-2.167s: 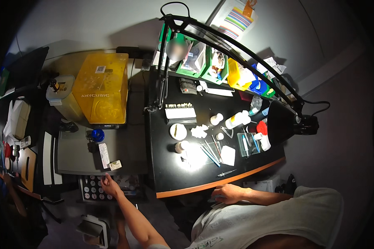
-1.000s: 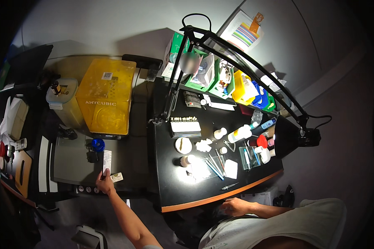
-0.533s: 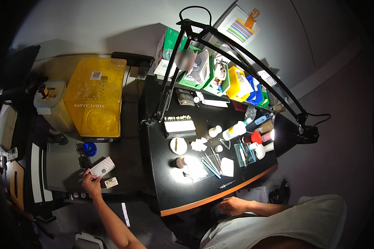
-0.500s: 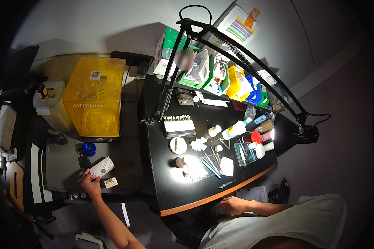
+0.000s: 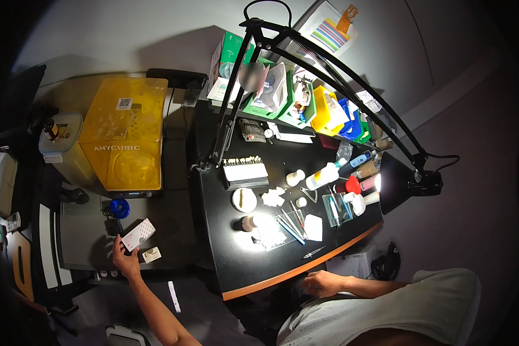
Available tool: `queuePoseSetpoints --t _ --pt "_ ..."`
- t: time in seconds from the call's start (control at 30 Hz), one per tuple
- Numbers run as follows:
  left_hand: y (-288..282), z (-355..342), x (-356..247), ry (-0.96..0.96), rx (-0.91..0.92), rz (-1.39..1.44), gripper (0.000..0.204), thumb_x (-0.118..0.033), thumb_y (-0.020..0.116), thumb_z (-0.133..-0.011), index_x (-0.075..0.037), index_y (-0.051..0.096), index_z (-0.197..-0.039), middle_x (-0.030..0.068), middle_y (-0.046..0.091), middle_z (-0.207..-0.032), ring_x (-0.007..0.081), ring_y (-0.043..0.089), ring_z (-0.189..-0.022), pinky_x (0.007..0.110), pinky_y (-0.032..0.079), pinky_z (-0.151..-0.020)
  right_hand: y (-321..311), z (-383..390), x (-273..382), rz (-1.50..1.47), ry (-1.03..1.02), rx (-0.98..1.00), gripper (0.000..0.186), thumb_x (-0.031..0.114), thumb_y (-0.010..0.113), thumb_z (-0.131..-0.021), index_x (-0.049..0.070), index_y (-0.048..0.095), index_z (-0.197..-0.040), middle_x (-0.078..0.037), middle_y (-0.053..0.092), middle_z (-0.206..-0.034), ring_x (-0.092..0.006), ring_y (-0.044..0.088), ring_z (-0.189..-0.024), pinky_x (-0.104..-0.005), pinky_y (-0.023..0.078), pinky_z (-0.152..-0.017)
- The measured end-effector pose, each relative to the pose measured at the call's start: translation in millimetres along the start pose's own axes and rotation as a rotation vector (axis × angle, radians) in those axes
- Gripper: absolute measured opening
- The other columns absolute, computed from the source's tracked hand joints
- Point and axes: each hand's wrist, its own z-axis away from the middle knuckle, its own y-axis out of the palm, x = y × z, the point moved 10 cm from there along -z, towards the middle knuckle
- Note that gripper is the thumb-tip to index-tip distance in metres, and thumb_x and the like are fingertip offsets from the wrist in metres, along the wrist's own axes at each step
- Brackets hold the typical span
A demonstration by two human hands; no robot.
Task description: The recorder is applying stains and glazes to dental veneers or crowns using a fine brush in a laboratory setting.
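Observation:
My left hand [image 5: 124, 259] reaches out to the low grey surface [image 5: 81, 248] at the left and holds a small flat white card-like box [image 5: 138, 234] by its near end. A smaller pale piece [image 5: 151, 255] lies just right of that hand. A blue round cap [image 5: 119, 208] sits beyond the box, in front of the yellow-hooded machine [image 5: 126, 141]. My right hand [image 5: 323, 284] rests at the near orange edge of the black worktable [image 5: 236, 259], fingers curled with nothing visible in them.
The black table holds a tray of tooth samples [image 5: 245, 171], a white round dish [image 5: 244, 199], white bottles [image 5: 323, 176], thin tools [image 5: 288, 228] under a bright lamp spot. A black lamp arm [image 5: 328, 75] arches overhead. Coloured bins [image 5: 328, 112] line the back. A white strip [image 5: 173, 295] lies on the floor.
My left hand picked the white box off the grey surface and lifted it toward the blue cap. The view shifted slightly. My right hand stayed at the table edge.

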Motion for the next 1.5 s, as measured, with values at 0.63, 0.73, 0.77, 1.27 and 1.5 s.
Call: queuePoseSetpoints --t 0.63,0.73,0.77,1.27,1.5 --pt "-7.9 -0.5 19.1 -0.022 0.069 -0.042 0.067 0.008 0.086 -0.068 0.001 0.064 -0.13 0.0182 0.066 -0.127 0.0324 0.065 -0.11 0.041 0.053 -0.088 3.1 1.8 0.6 0.035 -0.063 -0.023 0.03 0.017 0.065 -0.096 0.001 0.067 -0.121 -0.022 0.067 -0.11 -0.0403 0.067 -0.102 -0.0467 0.055 -0.09" --pt "-21.3 -0.4 5.3 0.057 0.067 -0.086 0.06 0.005 0.084 -0.075 0.005 0.062 -0.131 0.018 0.067 -0.122 0.0261 0.066 -0.105 0.04 0.055 -0.089 0.0 1.4 4.9 0.04 -0.053 -0.005 0.029 0.017 0.065 -0.096 0.001 0.067 -0.121 -0.022 0.067 -0.11 -0.0403 0.067 -0.103 -0.0468 0.055 -0.091" --pt "-22.9 0.5 9.3 -0.054 0.094 0.11 0.056 0.004 0.083 -0.079 0.006 0.062 -0.131 0.0174 0.068 -0.119 0.0232 0.065 -0.104 0.039 0.054 -0.089 1.4 2.5 3.5 0.035 -0.043 0.005 0.029 0.016 0.064 -0.096 0.001 0.067 -0.121 -0.022 0.067 -0.111 -0.0402 0.067 -0.104 -0.0468 0.055 -0.091" --pt "-79.1 78.0 -190.8 0.058 0.263 0.448 0.042 -0.023 0.068 -0.094 0.009 0.066 -0.121 0.0165 0.069 -0.116 0.023 0.065 -0.104 0.037 0.05 -0.095 -33.9 6.2 72.5 0.068 -0.46 -0.19 0.023 0.013 0.064 -0.094 0.0 0.067 -0.113 -0.019 0.065 -0.105 -0.0382 0.067 -0.098 -0.0468 0.055 -0.085" --pt "-83.0 143.5 -270.8 0.212 0.256 0.409 0.053 -0.04 0.069 -0.093 0.009 0.068 -0.114 0.0164 0.07 -0.102 0.0218 0.064 -0.096 0.035 0.05 -0.089 -93.8 -9.3 146.5 -0.327 -0.648 -0.373 0.031 0.019 0.067 -0.096 0.003 0.063 -0.122 -0.017 0.063 -0.11 -0.0319 0.068 -0.094 -0.0408 0.057 -0.081"
